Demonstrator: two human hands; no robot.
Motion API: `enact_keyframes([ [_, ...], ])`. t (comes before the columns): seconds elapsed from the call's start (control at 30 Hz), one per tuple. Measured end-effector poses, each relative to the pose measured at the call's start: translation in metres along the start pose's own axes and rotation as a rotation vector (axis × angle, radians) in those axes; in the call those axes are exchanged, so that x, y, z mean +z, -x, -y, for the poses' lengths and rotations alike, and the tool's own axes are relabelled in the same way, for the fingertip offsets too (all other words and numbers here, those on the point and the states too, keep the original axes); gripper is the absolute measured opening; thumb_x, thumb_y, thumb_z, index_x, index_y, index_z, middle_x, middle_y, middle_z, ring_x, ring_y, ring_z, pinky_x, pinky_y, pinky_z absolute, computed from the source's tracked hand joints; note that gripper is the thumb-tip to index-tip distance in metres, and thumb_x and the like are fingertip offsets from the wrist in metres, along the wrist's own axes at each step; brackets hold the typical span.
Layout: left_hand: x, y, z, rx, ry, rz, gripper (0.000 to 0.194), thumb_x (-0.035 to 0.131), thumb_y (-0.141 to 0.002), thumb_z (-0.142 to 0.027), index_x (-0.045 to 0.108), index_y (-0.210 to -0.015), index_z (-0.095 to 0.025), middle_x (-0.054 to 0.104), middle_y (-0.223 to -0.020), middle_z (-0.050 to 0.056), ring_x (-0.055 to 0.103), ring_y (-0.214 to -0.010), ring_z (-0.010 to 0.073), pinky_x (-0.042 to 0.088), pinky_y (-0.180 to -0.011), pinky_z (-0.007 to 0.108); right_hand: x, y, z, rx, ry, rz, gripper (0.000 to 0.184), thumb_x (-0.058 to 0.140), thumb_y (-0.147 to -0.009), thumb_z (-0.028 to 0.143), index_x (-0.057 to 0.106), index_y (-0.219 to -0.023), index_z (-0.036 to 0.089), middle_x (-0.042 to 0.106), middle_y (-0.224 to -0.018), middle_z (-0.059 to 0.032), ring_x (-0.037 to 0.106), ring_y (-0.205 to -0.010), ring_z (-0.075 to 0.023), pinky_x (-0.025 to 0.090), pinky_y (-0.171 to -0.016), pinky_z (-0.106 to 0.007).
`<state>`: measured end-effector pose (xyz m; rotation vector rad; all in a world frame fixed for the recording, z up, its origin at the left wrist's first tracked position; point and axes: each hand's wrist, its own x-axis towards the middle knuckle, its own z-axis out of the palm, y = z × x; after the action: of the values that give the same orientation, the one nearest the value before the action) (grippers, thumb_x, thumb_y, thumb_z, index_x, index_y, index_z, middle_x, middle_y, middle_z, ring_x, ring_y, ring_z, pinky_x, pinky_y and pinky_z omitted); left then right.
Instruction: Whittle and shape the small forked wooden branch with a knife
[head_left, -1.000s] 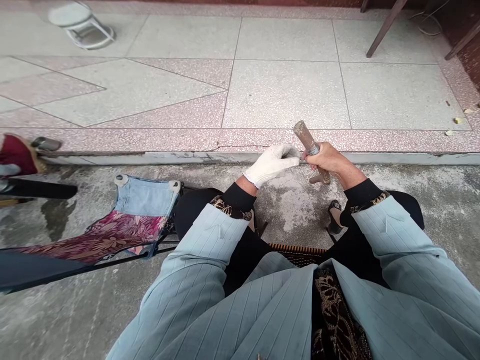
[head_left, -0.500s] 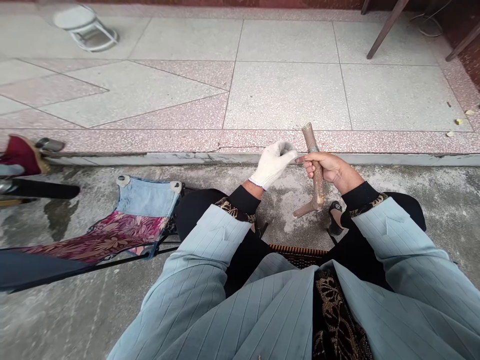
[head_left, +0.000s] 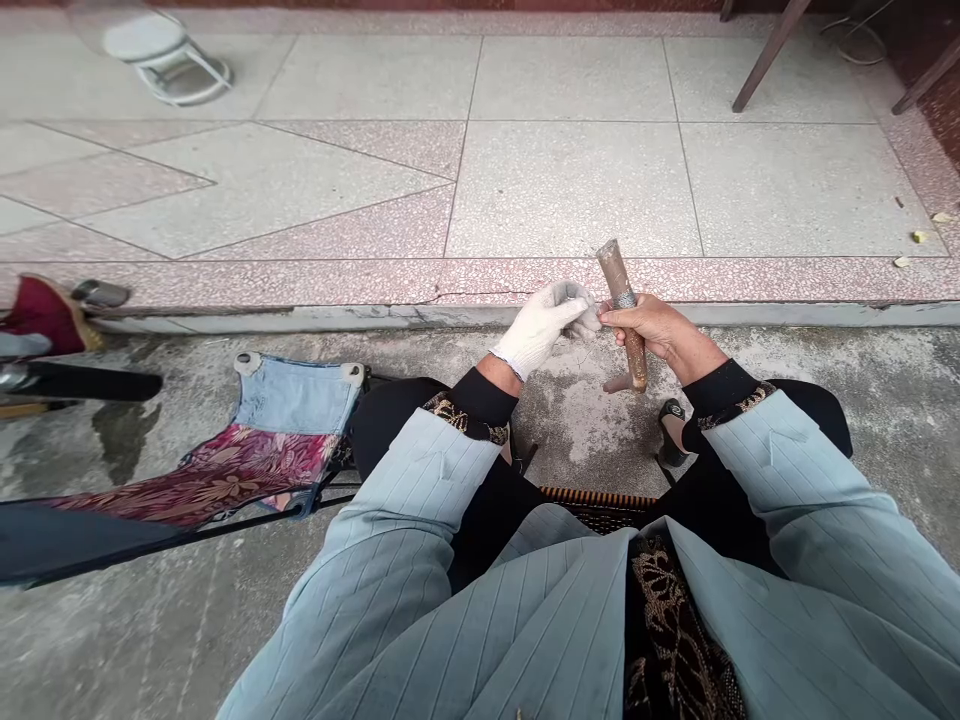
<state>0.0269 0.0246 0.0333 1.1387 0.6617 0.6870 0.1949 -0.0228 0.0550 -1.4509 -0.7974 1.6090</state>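
Note:
My right hand (head_left: 651, 322), bare, is closed around a brown L-shaped wooden handle (head_left: 636, 365). A grey band circles the handle just above my grip, and its top end is pale and worn. The short arm at the bottom points left. My left hand (head_left: 547, 322) wears a white knitted glove and is closed, thumb against curled fingers, close beside the right thumb tip. What lies between its fingers is too small to make out. Both hands are held over the concrete ground (head_left: 577, 400) in front of my knees.
A folding chair (head_left: 296, 395) with denim and red floral fabric stands to my left. Beyond it are a red shoe (head_left: 45, 315) and a black tube-like object (head_left: 90, 382). A low step edge (head_left: 337, 318) runs across ahead, with a white stool (head_left: 146, 40) on the tiles.
The wooden handle has tilted, its top moving slightly left and its lower bend rising. My left hand has shifted slightly, its fingertips staying close to the right thumb.

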Motion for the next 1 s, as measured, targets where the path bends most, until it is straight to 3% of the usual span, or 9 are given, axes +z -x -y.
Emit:
enact_keyframes([
  [0.27,0.0034,0.0004,-0.0021,0.054,0.008,-0.048,0.031,0.071,-0.071,-0.036,0.055,-0.088,-0.014,0.061,-0.066,-0.001,0.057,-0.056,0.0081,0.048,-0.057,0.023,0.0042,0.0001,-0.0033,-0.003,-0.010,0.011,0.017,0.071,-0.068,0.012,0.057,-0.076,0.013,0.052,-0.052,0.0051,0.044,-0.041,-0.0058,0.042,-0.040,-0.020],
  [0.5,0.0019,-0.0015,-0.0023,0.092,-0.130,-0.085,0.021,0.068,-0.070,-0.028,0.059,-0.083,-0.014,0.061,-0.071,0.000,0.055,-0.062,0.0079,0.045,-0.062,0.022,0.0054,-0.0019,-0.0050,0.000,-0.112,-0.017,0.015,0.066,-0.067,0.007,0.055,-0.074,0.014,0.054,-0.056,0.0039,0.043,-0.041,-0.0053,0.042,-0.039,-0.019],
  [0.7,-0.0027,-0.0052,-0.0011,0.121,-0.302,-0.098,0.019,0.066,-0.070,-0.027,0.062,-0.082,-0.013,0.063,-0.079,0.002,0.057,-0.071,0.0103,0.046,-0.072,0.025,0.0016,-0.0011,-0.0050,0.080,-0.254,0.138,0.008,0.060,-0.072,0.008,0.057,-0.077,0.013,0.069,-0.078,-0.0077,0.044,-0.044,-0.0047,0.045,-0.044,-0.020],
  [0.87,-0.0034,-0.0048,-0.0011,0.129,-0.377,-0.083,0.020,0.062,-0.073,-0.029,0.062,-0.085,-0.013,0.064,-0.082,0.003,0.058,-0.076,0.0124,0.047,-0.074,0.027,0.0002,0.0011,-0.0043,0.123,-0.348,0.249,0.007,0.057,-0.075,0.011,0.057,-0.081,0.014,0.066,-0.068,-0.0025,0.035,-0.040,-0.0036,0.042,-0.042,-0.017],
  [1.0,-0.0007,-0.0022,-0.0028,0.153,-0.446,-0.107,0.018,0.061,-0.073,-0.027,0.061,-0.086,-0.013,0.064,-0.084,0.003,0.058,-0.079,0.0130,0.047,-0.076,0.027,0.0000,0.0021,-0.0062,0.108,-0.345,0.345,0.008,0.058,-0.074,0.012,0.055,-0.081,0.015,0.070,-0.080,-0.0051,0.031,-0.041,-0.0029,0.042,-0.044,-0.017],
])
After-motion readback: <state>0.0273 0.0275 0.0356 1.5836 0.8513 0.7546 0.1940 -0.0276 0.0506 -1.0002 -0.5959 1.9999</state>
